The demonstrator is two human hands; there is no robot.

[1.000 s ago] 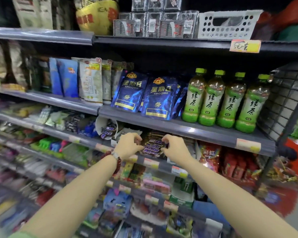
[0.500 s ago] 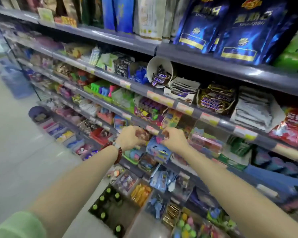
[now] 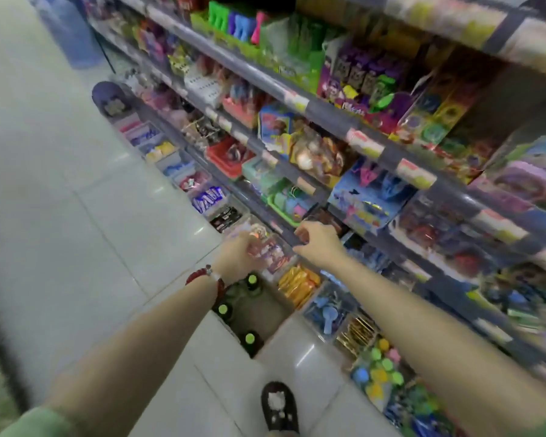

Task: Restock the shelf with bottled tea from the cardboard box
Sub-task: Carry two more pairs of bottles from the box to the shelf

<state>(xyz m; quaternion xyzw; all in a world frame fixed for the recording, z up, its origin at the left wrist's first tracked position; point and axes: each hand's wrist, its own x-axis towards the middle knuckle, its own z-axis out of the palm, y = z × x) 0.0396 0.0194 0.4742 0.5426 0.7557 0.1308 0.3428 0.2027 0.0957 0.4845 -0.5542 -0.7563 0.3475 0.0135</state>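
We are reaching down for more tea.

We are looking at the cardboard box [image 3: 259, 313] on the floor, just under our arms, with green-capped tea bottles [image 3: 250, 339] standing in it. Our left hand [image 3: 237, 258] and right hand [image 3: 320, 244] are hanging above it, holding nothing; the fingers look loosely curled, but it is blurry. Next, we think, we must bend lower and grab bottles by their necks.

The cardboard box [image 3: 267, 310] sits open on the tiled floor, close against the foot of the shelf [image 3: 338, 121]. Inside stand upright bottles [image 3: 249, 339] with green caps, seemingly dark-bodied through the blur.
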